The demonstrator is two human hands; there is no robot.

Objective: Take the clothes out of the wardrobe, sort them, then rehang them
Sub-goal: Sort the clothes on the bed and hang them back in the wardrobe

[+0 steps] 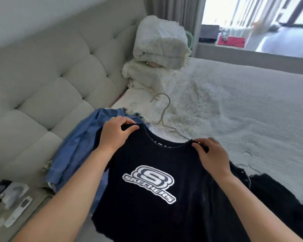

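Both hands are holding up a dark T-shirt (157, 189) by its shoulders in the lower middle of the frame. The left hand (115, 132) is gripping the left shoulder seam, fingers curled over the fabric, while the right hand (212, 154) is pinching the right shoulder just beside the neckline. The shirt is hanging front-out, showing a white logo (150, 183) on its chest. Behind it, at centre left, a blue garment (80, 147) is lying bunched on the bed (243, 105). A wire hanger (163, 109) is resting on the pale bedspread just above the shirt's collar. More dark clothing (276, 194) is spreading out at the lower right. Folded white bedding (157, 51) is sitting stacked against the tufted headboard (42, 81) near the top centre. Small items (12, 201) are lying at the lower left edge, too blurred to identify.
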